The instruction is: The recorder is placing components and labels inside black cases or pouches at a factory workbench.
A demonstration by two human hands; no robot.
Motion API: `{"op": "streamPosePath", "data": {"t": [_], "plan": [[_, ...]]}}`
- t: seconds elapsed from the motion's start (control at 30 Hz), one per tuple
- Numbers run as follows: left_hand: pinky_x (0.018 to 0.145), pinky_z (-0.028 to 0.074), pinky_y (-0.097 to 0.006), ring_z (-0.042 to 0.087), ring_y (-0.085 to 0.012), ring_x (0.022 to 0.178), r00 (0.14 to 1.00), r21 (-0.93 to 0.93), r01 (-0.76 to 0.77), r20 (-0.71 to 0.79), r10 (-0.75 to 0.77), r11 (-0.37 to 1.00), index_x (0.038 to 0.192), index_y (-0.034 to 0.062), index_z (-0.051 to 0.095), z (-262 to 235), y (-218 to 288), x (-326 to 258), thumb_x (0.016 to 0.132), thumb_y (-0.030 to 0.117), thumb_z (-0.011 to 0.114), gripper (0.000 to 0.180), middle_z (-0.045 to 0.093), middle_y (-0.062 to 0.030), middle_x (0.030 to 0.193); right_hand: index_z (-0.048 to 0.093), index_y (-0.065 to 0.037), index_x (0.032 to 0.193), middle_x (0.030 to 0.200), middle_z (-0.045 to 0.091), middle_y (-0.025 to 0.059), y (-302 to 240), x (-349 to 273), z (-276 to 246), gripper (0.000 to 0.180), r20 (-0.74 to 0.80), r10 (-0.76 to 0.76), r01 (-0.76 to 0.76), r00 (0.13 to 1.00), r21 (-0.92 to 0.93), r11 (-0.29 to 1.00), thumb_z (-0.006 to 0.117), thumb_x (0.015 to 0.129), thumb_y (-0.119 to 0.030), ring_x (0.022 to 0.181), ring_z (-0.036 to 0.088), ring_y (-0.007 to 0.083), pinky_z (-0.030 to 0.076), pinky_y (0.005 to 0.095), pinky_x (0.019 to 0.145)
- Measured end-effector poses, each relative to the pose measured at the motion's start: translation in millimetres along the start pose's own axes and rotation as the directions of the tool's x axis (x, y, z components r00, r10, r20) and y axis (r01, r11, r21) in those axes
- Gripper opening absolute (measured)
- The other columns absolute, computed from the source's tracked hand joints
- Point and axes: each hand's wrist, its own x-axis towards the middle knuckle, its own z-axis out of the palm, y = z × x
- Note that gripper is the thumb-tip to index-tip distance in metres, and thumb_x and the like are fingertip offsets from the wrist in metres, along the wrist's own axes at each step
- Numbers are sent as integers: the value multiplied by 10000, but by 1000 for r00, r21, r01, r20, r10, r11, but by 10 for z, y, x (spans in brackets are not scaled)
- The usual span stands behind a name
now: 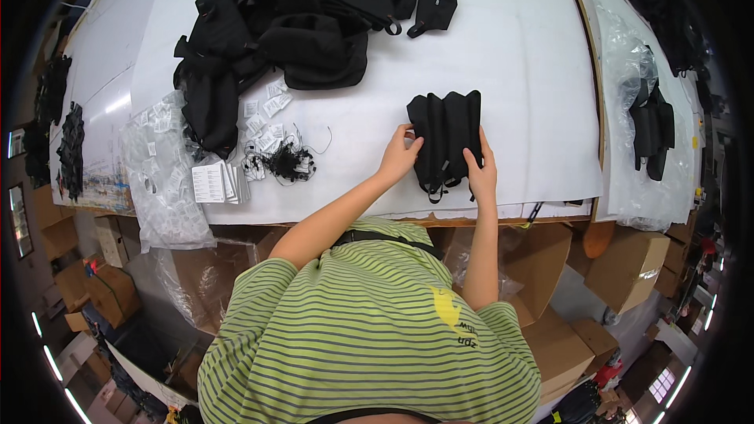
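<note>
Head view: right of the frame's centre, a black fabric bundle (pixel 444 141) stands over the white, smooth-surfaced table (pixel 518 47), its soft cloth falling in upright pleats, with small loops at its lower edge; the left hand (pixel 400 155) is partly curled, its thumb and fingers slightly parted and holding the bundle's left edge; the right hand (pixel 481 171) has its fingers fairly straight along the right edge, thumb on the near side, the cloth held between them; in the upper left, matte black bags (pixel 314 39) lie in a rumpled, rounded heap; below them are small white paper tags (pixel 275 102), scattered flat, and a wiry tangle of thin black cords (pixel 290 162); just left of the cords sits a fanned stack of white rectangular cards (pixel 218 183), beside a crinkled clear plastic bag (pixel 166 188); at lower right are stiff, straight-sided brown cardboard boxes (pixel 628 263).
</note>
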Motion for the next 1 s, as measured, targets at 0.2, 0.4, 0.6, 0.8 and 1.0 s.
{"op": "streamPosePath", "data": {"t": [0.2,0.4,0.6,0.8,1.0], "plan": [[737,478,-321,589,-237,809,999,57,-24,49,21,998,1234,-9,403,-24,8,26,858,328,591,538,550,-158,1003,368,-106,1381,1283,498,155,112,68,-169,600,-7,187,-186,982,89,979,622,845,-198,1106,526,212,415,285,922],[722,481,-302,570,-214,802,981,321,-193,44,189,927,1243,-32,374,174,243,55,816,410,640,670,448,-184,1164,397,-51,1346,1122,591,136,-17,49,-274,566,57,314,-319,948,101,942,623,852,-211,989,573,179,460,271,830],[852,458,-387,538,-350,1005,1000,428,-6,13,0,904,1232,-63,346,243,238,203,734,518,673,832,422,-228,1179,398,-45,1347,1087,599,138,245,107,-410,570,33,319,-320,947,175,931,622,860,-236,949,571,154,458,252,791],[815,472,-364,567,-308,935,999,173,-7,55,-2,985,1267,-74,319,15,-14,87,711,540,691,908,426,-242,1212,402,-70,1357,1059,606,104,193,104,-495,570,9,363,-360,932,145,922,609,874,-292,927,560,128,431,239,814],[733,462,-326,569,-238,803,994,288,-106,3,110,952,1114,-14,504,-705,-6,-286,798,316,657,482,560,-157,1009,440,-83,1329,1108,589,120,291,71,-614,494,-61,272,-267,960,84,960,572,897,-283,978,548,162,420,274,849]]}}
